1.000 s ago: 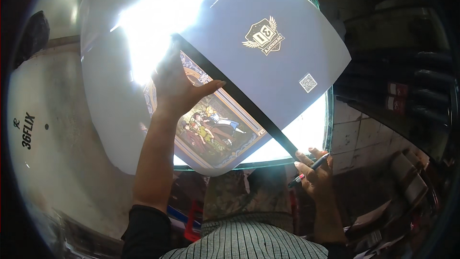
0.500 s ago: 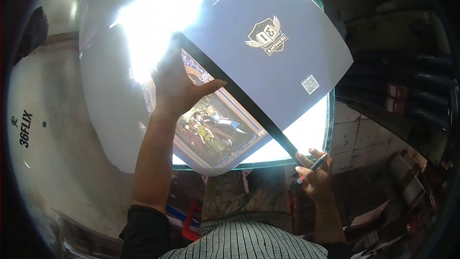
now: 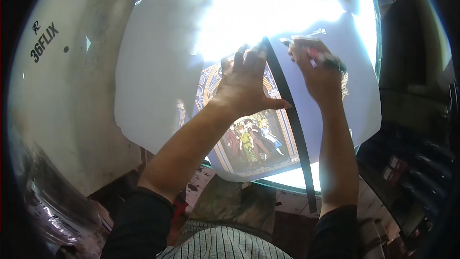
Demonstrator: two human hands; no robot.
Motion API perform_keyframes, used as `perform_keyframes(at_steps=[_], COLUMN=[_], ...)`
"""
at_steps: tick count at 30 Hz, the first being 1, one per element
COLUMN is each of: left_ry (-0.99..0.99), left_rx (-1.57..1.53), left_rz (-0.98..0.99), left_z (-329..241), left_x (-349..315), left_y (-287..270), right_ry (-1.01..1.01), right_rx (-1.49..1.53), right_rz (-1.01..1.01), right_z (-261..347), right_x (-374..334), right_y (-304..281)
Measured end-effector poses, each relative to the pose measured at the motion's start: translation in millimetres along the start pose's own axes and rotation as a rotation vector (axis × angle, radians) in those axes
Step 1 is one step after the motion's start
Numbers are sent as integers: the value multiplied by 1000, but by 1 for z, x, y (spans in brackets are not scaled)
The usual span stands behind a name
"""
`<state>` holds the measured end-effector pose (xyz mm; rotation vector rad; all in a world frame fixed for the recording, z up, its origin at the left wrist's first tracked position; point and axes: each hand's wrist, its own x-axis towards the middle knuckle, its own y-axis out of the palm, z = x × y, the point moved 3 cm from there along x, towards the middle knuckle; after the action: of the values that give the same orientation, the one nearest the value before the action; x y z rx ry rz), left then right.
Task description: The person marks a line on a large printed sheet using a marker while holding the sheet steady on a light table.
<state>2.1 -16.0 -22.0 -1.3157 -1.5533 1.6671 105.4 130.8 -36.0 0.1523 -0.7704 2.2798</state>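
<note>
My left hand [image 3: 242, 88] presses flat on a sheet printed with a framed cartoon group [image 3: 254, 144], fingers spread. Its thumb and fingertips touch a long black straight strip [image 3: 300, 148] lying along the picture's right edge. To the right of the strip, over the dark blue part of the print [image 3: 366, 110], my right hand [image 3: 320, 72] is closed around a slim pen-like tool [image 3: 286, 42]. The tool's tip points toward the strip's far end. Motion blurs this hand, and whether the tip touches the sheet I cannot tell.
The sheets lie on a brightly lit glass table [image 3: 306, 176], with strong glare [image 3: 268, 12] across its far part. A pale, plain sheet area [image 3: 153, 67] extends left. A large whitish panel with dark lettering [image 3: 72, 96] stands at the left. The strip's near end overhangs the table edge.
My right hand has moved from the strip's near end to its far end with the tool. The view has turned, so the strip looks more upright. My left hand stays pressed on the print.
</note>
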Motion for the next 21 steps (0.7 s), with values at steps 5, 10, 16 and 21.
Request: perform_keyframes(at_steps=[5,10,16,21], left_ry=[3,13,-12,18], left_rx=[-26,-3,-73,-152], left_rz=[40,22,90,-52], left_z=[-2,2,-11,-1], left_x=[-2,-3,3,-2], left_y=[-1,1,-2,-5], right_ry=[111,-330,112,304], right_rx=[132,-221,56,104], right_rz=[95,70,205,267], right_z=[-14,-11,2,32], right_x=[35,32,4,-131], right_y=[28,36,0,-70])
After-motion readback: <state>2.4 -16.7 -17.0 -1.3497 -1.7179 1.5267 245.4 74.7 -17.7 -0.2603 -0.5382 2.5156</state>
